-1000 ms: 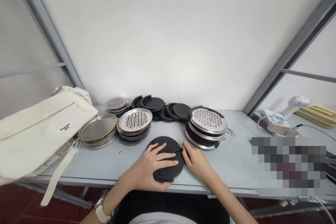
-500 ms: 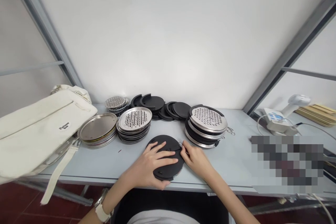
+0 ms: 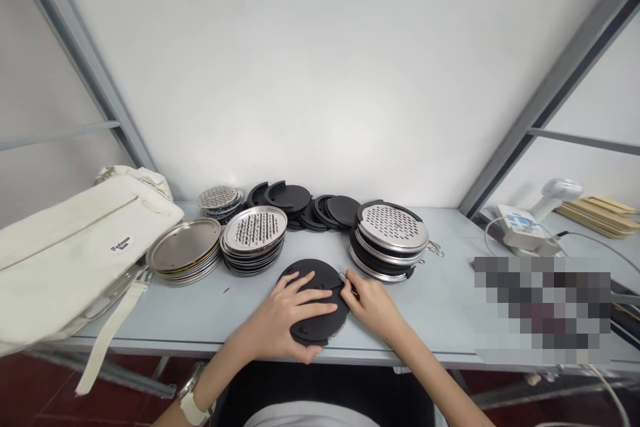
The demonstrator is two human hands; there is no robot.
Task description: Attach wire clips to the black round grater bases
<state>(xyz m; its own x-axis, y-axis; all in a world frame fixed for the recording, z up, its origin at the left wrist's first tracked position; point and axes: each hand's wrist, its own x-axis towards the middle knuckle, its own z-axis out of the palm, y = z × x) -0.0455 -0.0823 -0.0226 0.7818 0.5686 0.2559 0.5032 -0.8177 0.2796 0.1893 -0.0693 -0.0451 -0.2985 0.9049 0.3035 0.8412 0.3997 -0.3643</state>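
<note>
A round black plate (image 3: 314,270) lies on the table near its front edge, with a sliver of metal rim showing at its lower right. My left hand (image 3: 287,313) rests across it, fingers spread flat on top and thumb at the near edge. At the plate's right edge, my right hand (image 3: 369,300) is closed in a pinch on a small metal wire loop (image 3: 342,276); the fingers cover part of it. Just beyond my right hand stands a stack of black-rimmed grater discs (image 3: 393,227), wire loops sticking out on its right.
Perforated metal discs (image 3: 254,227) and plain metal discs (image 3: 185,245) are stacked at left. Black plates (image 3: 345,211) lie along the wall. A cream bag (image 3: 85,247) occupies the left end. A white device (image 3: 520,227), wooden pieces (image 3: 595,217) and a blurred-out patch are at right.
The view has shifted slightly. Both hands keep nearly the same place on the black plate and wire loop.
</note>
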